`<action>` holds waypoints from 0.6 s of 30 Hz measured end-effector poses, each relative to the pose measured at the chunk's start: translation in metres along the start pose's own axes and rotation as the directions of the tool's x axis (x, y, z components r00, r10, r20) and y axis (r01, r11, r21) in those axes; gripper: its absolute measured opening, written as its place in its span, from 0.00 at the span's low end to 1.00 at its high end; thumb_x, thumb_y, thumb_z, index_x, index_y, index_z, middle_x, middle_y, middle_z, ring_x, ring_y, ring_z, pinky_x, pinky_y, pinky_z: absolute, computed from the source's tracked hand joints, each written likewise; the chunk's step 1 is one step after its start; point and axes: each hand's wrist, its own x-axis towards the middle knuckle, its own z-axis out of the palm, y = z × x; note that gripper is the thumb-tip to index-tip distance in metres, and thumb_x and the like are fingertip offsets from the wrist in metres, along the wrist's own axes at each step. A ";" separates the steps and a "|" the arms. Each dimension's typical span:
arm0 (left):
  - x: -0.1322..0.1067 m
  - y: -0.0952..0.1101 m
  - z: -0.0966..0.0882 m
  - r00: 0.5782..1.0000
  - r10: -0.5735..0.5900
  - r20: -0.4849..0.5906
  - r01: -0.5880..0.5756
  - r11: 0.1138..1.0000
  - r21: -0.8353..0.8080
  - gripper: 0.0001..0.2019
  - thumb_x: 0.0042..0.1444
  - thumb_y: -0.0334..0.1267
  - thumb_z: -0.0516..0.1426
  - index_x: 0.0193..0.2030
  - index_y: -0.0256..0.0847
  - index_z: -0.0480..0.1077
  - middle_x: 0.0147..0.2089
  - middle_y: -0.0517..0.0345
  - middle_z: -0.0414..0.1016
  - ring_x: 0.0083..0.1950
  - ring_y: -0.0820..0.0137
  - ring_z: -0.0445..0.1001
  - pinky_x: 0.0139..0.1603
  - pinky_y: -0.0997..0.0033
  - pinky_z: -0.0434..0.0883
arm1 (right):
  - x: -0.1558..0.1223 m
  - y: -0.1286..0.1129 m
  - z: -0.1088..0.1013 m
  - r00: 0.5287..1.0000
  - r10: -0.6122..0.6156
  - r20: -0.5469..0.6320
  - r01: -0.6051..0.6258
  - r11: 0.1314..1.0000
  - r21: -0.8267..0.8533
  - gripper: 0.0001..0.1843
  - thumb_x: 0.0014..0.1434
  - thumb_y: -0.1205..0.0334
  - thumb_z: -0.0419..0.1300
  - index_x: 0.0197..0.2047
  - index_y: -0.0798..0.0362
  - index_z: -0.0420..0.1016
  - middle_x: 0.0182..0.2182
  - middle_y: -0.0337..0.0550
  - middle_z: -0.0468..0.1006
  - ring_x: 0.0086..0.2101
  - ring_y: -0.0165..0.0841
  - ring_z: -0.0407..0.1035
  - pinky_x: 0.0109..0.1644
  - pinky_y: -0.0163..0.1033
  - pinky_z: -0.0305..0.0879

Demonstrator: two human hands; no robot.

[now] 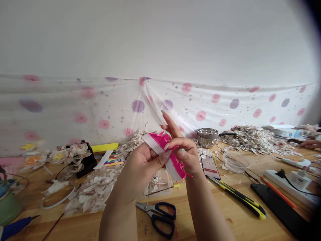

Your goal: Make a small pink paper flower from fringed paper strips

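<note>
A white strip with a frayed pink fringe [173,169] is held up in front of me, slanting down to the right; it looks like paper. My left hand [144,164] grips its white band, thumb in front and fingers behind. At the fringe, my right hand [187,154] pinches the pink edge with bent fingers, while other fingers point up. Below both hands, scissors [163,214] with dark blue handles lie on the wooden table, blades partly apart. Left of my forearm is a spread of pale petal-like pieces [91,190].
A phone [210,167], a yellow-black utility knife [240,197] and a clear shallow dish [236,162] lie at right. Beyond are metal bowls [207,136], a petal heap [253,139] and a power strip [292,187]. Another person's hand [311,144] shows at far right. White flowers [72,152] are left.
</note>
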 end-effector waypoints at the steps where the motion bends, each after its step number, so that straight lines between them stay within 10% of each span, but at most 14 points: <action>1: 0.000 0.000 0.000 1.000 -0.002 0.001 0.002 1.000 0.007 0.14 0.52 0.36 0.65 0.46 0.41 0.74 0.46 0.54 0.79 0.48 0.65 0.76 0.44 0.71 0.73 | 0.000 0.000 0.000 1.000 -0.002 -0.008 0.002 1.000 -0.003 0.06 0.55 0.52 0.65 0.35 0.38 0.83 0.65 0.27 0.61 0.60 0.42 0.60 0.61 0.48 0.62; 18: 0.002 -0.001 0.000 0.999 -0.030 0.040 0.030 1.000 0.003 0.12 0.51 0.37 0.66 0.44 0.41 0.76 0.36 0.58 0.80 0.36 0.71 0.76 0.38 0.75 0.73 | 0.001 0.001 0.003 0.990 0.079 -0.117 -0.056 0.980 0.191 0.04 0.44 0.56 0.73 0.24 0.39 0.82 0.60 0.29 0.69 0.59 0.43 0.63 0.57 0.49 0.66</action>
